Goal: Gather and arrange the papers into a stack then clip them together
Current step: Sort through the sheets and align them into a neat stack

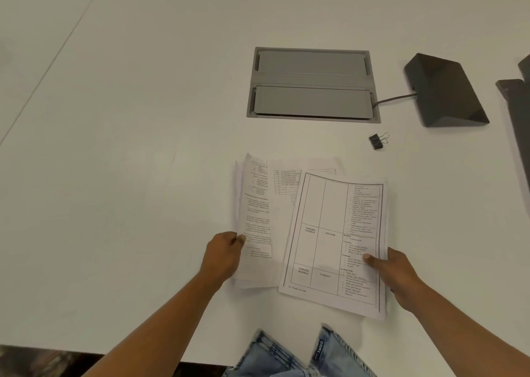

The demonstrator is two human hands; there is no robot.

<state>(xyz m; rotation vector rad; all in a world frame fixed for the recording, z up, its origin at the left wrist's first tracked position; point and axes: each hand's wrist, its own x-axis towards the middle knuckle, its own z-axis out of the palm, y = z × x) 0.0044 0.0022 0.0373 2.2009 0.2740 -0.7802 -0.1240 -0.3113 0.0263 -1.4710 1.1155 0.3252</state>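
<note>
Several printed papers (289,221) lie fanned and overlapping on the white table (143,147) near its front edge. The top sheet (329,244), with a ruled timetable, is skewed to the right. My left hand (223,254) grips the left edge of the papers, thumb on top. My right hand (393,273) holds the right edge of the top sheet, thumb pressed on the print. A black binder clip (378,141) with silver handles lies on the table beyond the papers, to the right, apart from both hands.
A grey recessed cable box (312,82) with two lids sits in the table behind the papers. A dark wedge-shaped device (444,90) with a cable stands at the right. Another dark object (516,112) is at the far right edge. My jeans (286,353) show below the table's front edge.
</note>
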